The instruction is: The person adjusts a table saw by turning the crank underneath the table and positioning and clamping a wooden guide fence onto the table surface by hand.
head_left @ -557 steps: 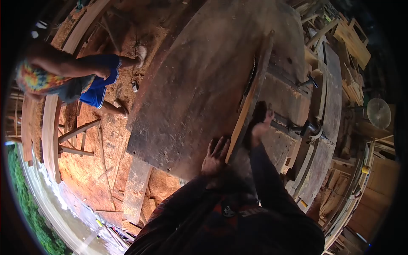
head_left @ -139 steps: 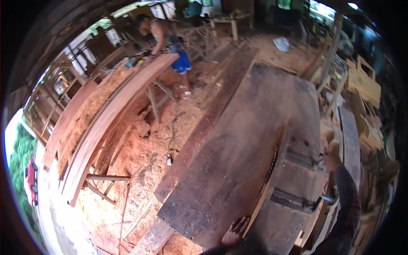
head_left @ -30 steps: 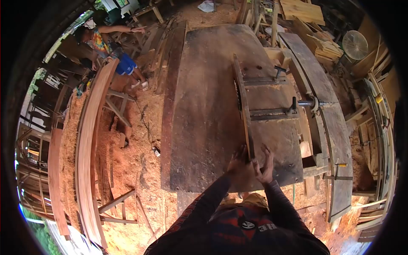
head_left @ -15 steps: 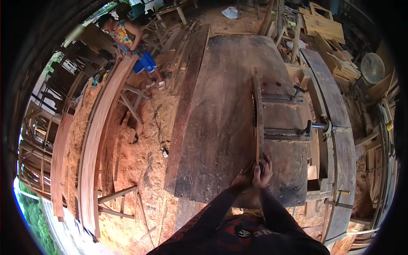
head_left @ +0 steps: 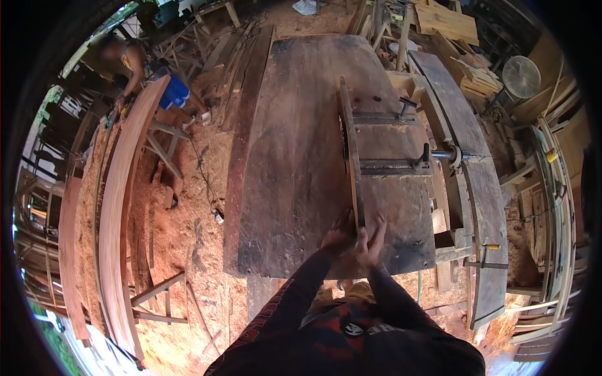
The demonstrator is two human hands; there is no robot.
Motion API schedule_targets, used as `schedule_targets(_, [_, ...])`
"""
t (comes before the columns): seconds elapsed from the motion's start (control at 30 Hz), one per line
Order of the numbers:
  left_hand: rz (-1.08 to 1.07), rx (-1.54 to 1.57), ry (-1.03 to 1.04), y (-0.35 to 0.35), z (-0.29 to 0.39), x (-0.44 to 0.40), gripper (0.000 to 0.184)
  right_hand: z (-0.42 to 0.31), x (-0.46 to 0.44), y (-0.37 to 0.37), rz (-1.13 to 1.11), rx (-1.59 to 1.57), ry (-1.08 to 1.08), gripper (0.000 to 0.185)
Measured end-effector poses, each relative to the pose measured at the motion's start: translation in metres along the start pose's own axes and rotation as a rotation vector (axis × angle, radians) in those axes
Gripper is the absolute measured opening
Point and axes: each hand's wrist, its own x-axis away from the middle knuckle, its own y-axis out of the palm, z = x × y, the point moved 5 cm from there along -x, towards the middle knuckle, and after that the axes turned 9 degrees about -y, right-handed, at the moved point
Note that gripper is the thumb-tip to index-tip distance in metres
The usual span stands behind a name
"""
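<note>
A narrow wooden board point(head_left: 352, 156) stands on edge on the large dark wooden workbench point(head_left: 295, 125), its near end between my hands. My left hand point(head_left: 339, 234) lies along the board's left side, fingers stretched forward and partly in shadow. On the other side, my right hand point(head_left: 370, 243) has its fingers spread, with the thumb by the board's near end. Neither hand is wrapped round the board. Two metal bar clamps, a far clamp point(head_left: 385, 119) and a nearer clamp point(head_left: 392, 168), lie crosswise to the right of the board.
A long plank bench point(head_left: 473, 169) runs along the right, with a yellow-handled clamp point(head_left: 486, 255) on it. At left, long reddish planks point(head_left: 122, 225) rest on trestles, where another person point(head_left: 150, 75) bends over. Sawdust point(head_left: 200, 250) covers the floor. A fan point(head_left: 521, 78) stands at back right.
The view has shifted, so the bench appears farther left and higher. My right hand's fingers have spread away from the board. The other person has leaned farther forward.
</note>
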Motion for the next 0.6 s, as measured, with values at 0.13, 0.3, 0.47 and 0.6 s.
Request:
schedule_targets(0.13, [-0.03,0.041,-0.008,-0.006,-0.001,-0.001,0.059,0.014,-0.036,0.024,0.155,-0.061,-0.009,0.056])
schedule_targets(0.3, [0.075,-0.122,0.093,0.038,-0.021,0.004,0.062,0.008,-0.043,0.022,0.059,-0.052,-0.088,0.058])
schedule_targets(0.47, [0.024,0.141,-0.018,0.004,-0.01,-0.003,0.066,-0.005,-0.018,0.003,0.057,-0.03,-0.218,0.057])
schedule_targets(0.6, [0.031,0.182,-0.048,0.003,-0.012,-0.002,0.068,0.003,-0.036,0.018,0.048,0.051,-0.196,0.059])
